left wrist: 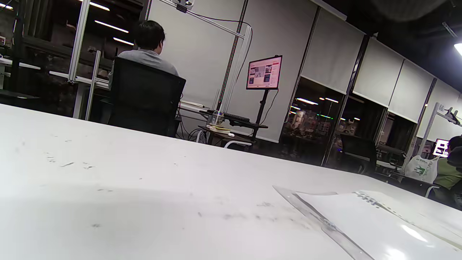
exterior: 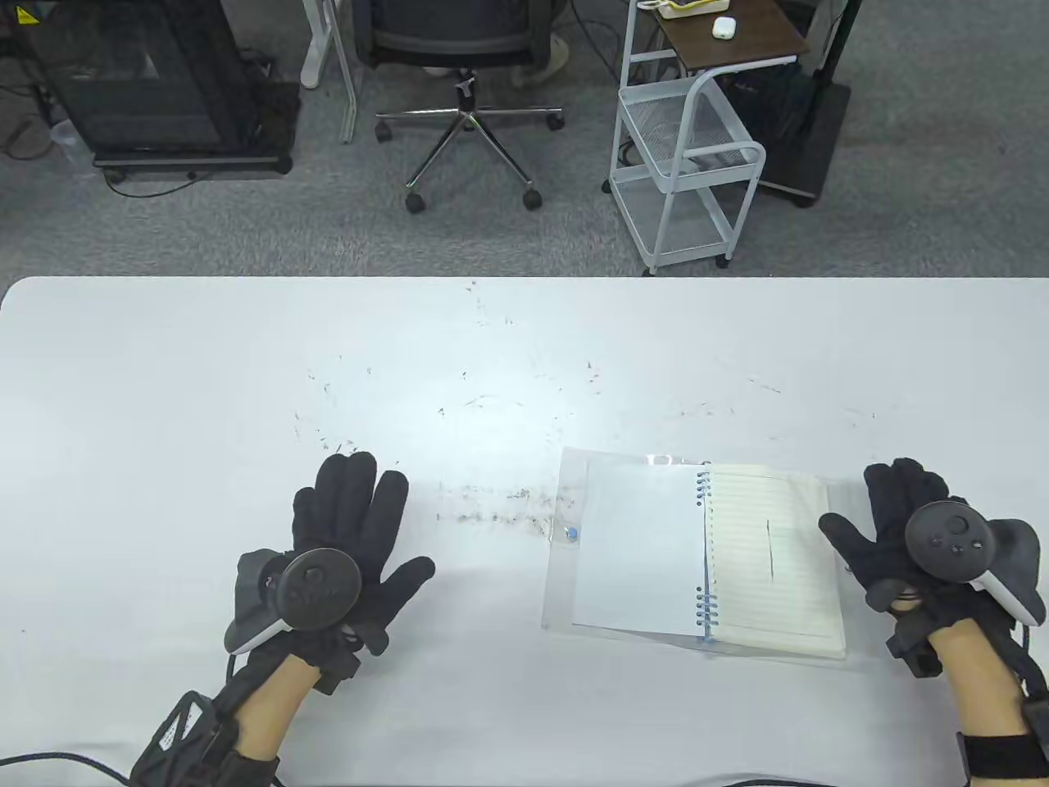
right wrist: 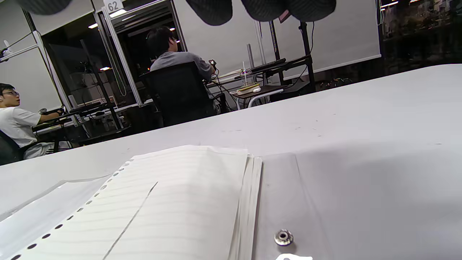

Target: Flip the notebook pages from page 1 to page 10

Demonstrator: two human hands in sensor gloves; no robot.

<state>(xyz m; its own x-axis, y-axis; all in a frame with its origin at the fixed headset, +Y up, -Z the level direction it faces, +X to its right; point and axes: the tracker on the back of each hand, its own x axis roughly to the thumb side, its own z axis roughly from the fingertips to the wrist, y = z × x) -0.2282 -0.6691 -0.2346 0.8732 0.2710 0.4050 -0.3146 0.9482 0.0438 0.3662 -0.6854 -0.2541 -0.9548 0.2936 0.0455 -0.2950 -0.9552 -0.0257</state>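
Note:
An open spiral notebook [exterior: 705, 553] lies on the white table [exterior: 492, 344] at the right front. Its left side is a blank white sheet over a clear plastic cover [exterior: 559, 492]; its right side is a lined page [exterior: 774, 557] with a thin dark line on it. The lined page also shows in the right wrist view [right wrist: 173, 202]. My left hand [exterior: 361, 533] rests flat on the table, fingers spread, well left of the notebook. My right hand [exterior: 889, 512] rests open just right of the notebook's right edge, holding nothing. The notebook's cover edge shows in the left wrist view [left wrist: 325, 224].
Beyond the table's far edge stand an office chair [exterior: 467, 98], a white wire cart [exterior: 688, 164] and a dark cabinet [exterior: 156, 82]. The table bears scattered dark scuff marks [exterior: 492, 508] around its middle.

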